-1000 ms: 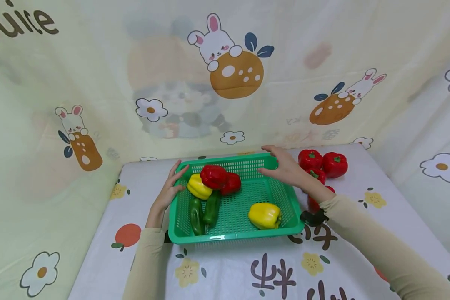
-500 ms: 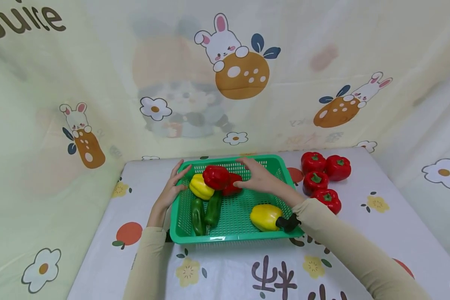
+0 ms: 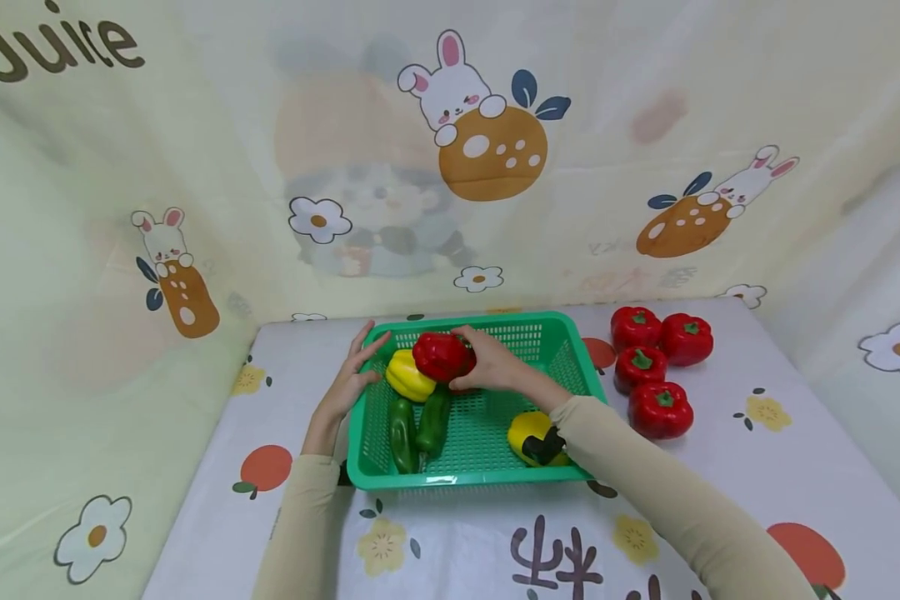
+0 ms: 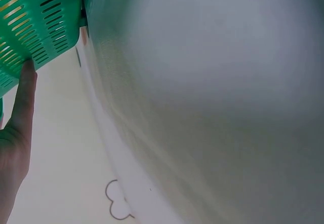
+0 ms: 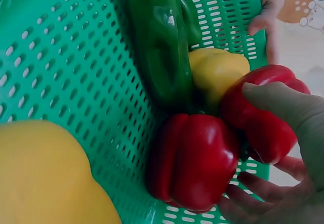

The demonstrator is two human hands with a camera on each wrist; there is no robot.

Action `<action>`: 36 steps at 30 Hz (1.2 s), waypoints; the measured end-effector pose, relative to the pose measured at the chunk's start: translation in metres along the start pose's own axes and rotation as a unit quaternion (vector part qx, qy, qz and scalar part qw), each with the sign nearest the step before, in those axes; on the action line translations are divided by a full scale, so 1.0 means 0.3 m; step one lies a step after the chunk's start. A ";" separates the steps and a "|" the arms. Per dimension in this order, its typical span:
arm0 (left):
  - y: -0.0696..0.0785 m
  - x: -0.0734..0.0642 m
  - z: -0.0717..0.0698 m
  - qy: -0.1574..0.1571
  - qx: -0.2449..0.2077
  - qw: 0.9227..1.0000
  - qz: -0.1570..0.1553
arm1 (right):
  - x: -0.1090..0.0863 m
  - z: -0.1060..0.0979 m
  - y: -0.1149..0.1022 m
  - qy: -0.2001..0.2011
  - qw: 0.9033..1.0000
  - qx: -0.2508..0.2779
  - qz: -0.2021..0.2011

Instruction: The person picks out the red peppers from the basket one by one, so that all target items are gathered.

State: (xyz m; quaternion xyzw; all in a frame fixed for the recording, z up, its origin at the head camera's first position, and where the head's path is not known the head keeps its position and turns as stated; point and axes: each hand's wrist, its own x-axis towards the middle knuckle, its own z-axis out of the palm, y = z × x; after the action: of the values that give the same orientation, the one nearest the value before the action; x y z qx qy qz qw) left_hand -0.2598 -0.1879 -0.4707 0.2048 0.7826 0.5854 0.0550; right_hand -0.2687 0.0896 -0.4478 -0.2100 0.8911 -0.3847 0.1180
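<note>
A green plastic basket (image 3: pixel 472 478) stands on the table. My right hand (image 3: pixel 495 364) reaches into it and grips a red bell pepper (image 3: pixel 439 357), thumb on one side and fingers on the other. Beneath lies a second red bell pepper (image 5: pixel 195 161), mostly hidden in the head view. Beside them are a yellow bell pepper (image 3: pixel 408 375) and two long green peppers (image 3: pixel 433 422). My left hand (image 3: pixel 347 387) rests at the basket's left rim with fingers spread; one straight finger touches the outer wall in the left wrist view.
Another yellow bell pepper (image 3: pixel 527 433) lies at the basket's front right, partly behind the right wrist strap. Several red bell peppers (image 3: pixel 661 409) sit on the tablecloth (image 3: pixel 727 475) to the right of the basket. A printed curtain (image 3: pixel 600 167) hangs behind the table.
My right hand has moved left from over the basket's back right corner and taken hold of the upper red bell pepper. The left hand has stayed at the rim.
</note>
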 end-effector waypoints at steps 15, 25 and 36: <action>0.000 0.002 0.017 0.002 0.004 1.000 -0.001 | 0.004 0.017 0.014 0.019 0.999 0.015 0.032; 0.000 0.004 0.015 0.000 -0.001 1.000 -0.001 | -0.005 0.015 -0.003 0.038 0.998 0.045 0.009; 0.010 0.001 0.006 0.002 0.007 1.000 -0.003 | -0.018 -0.016 -0.034 0.065 0.997 0.041 -0.025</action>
State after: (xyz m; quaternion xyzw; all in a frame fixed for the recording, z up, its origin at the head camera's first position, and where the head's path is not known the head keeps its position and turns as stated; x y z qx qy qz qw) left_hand -0.2587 -0.1853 -0.4685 0.2013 0.7874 0.5802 0.0536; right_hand -0.2627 0.0889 -0.4369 -0.2014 0.8751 -0.4361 0.0589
